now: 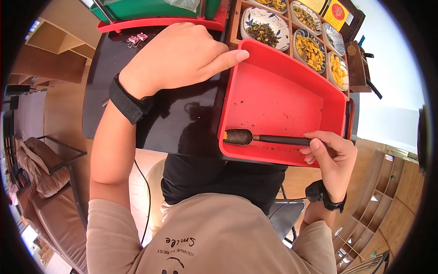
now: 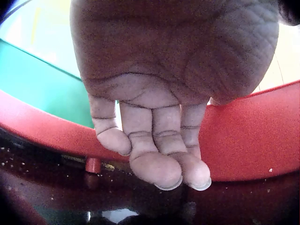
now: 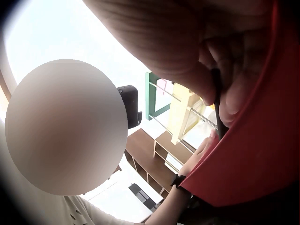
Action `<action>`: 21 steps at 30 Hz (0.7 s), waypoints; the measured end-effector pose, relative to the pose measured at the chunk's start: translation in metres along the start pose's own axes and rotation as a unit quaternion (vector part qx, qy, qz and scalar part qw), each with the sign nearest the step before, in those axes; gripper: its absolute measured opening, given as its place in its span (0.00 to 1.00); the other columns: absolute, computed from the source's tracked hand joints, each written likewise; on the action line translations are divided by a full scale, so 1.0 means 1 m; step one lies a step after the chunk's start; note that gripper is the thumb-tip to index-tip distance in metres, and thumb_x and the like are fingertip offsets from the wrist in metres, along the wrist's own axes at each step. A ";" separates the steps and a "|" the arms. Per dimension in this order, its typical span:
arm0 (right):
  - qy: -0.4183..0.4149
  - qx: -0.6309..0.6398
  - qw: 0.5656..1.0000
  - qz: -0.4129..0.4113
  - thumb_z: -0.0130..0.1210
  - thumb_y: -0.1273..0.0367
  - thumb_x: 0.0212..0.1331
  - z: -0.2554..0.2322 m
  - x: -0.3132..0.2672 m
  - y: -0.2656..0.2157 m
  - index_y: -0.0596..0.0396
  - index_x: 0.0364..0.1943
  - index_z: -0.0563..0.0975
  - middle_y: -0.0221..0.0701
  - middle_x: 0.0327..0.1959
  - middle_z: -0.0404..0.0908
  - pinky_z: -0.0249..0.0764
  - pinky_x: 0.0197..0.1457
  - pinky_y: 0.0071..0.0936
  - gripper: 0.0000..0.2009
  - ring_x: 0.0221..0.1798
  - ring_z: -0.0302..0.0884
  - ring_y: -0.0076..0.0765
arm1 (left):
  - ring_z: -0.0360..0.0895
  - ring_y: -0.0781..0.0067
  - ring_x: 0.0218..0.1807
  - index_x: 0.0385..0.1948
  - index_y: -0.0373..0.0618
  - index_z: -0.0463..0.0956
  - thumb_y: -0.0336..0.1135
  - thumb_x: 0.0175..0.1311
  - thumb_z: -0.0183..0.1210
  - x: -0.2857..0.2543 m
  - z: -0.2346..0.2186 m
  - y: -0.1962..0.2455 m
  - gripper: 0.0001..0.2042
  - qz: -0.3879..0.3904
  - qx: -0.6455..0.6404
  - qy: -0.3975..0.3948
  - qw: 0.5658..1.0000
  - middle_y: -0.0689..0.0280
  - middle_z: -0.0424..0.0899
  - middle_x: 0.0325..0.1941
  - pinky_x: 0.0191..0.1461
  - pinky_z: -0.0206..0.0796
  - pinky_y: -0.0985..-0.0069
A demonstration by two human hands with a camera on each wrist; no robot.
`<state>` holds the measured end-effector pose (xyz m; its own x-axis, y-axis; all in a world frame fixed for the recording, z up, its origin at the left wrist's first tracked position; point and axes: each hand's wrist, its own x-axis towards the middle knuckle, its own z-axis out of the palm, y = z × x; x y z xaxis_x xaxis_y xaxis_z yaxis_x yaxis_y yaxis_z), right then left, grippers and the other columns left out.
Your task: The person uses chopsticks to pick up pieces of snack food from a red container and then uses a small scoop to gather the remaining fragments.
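A red tray (image 1: 273, 98) with dark crumbs scattered over its floor lies at the table's near edge. In the head view, a small scoop (image 1: 239, 137) with a long black handle rests low inside it, a yellow bit at its tip. My right hand (image 1: 335, 157) pinches the handle's end between thumb and fingers, over the tray's right wall. My left hand (image 1: 182, 59) holds the tray's far left corner, thumb over the rim. In the left wrist view, its bent fingers (image 2: 154, 168) hang beside the tray's outer wall.
Beyond the tray, a wooden divided box (image 1: 235, 27) holds several patterned bowls of dried yellow and dark green pieces, including a white-blue bowl (image 1: 266, 29). A green bin (image 1: 137, 10) stands in a red base at the back left. Pink-striped clips (image 1: 137, 39) lie on the black table (image 1: 182, 118).
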<state>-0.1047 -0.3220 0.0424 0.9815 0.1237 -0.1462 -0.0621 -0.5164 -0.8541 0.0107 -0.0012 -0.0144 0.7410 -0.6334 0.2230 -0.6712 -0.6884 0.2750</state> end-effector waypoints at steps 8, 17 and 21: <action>-0.005 0.066 0.997 0.030 0.63 0.72 0.69 -0.009 0.005 0.013 0.65 0.44 0.85 0.36 0.29 0.88 0.78 0.32 0.19 0.08 0.27 0.83 0.23 | 0.75 0.43 0.28 0.24 0.39 0.79 0.48 0.82 0.45 0.001 -0.001 0.000 0.27 0.003 -0.003 -0.006 1.000 0.49 0.75 0.21 0.37 0.66 0.54; 0.143 0.159 0.976 -0.038 0.58 0.71 0.74 -0.057 0.001 0.029 0.68 0.49 0.82 0.37 0.30 0.87 0.75 0.31 0.20 0.11 0.26 0.78 0.23 | 0.74 0.41 0.28 0.22 0.38 0.76 0.44 0.80 0.48 0.001 -0.005 0.004 0.24 0.004 -0.017 0.008 1.000 0.47 0.74 0.21 0.36 0.64 0.53; 0.315 0.138 0.935 -0.090 0.58 0.69 0.74 -0.103 0.020 0.053 0.68 0.51 0.82 0.35 0.32 0.86 0.75 0.34 0.18 0.13 0.28 0.78 0.22 | 0.72 0.40 0.28 0.20 0.38 0.72 0.43 0.80 0.48 0.002 -0.004 0.004 0.24 0.010 -0.019 0.014 1.000 0.47 0.71 0.20 0.36 0.62 0.52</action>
<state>-0.0696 -0.4344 0.0462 0.8874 -0.3806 0.2600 0.1547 -0.2855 -0.9458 0.0095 -0.0039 -0.0087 0.7282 -0.6366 0.2541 -0.6849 -0.6613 0.3060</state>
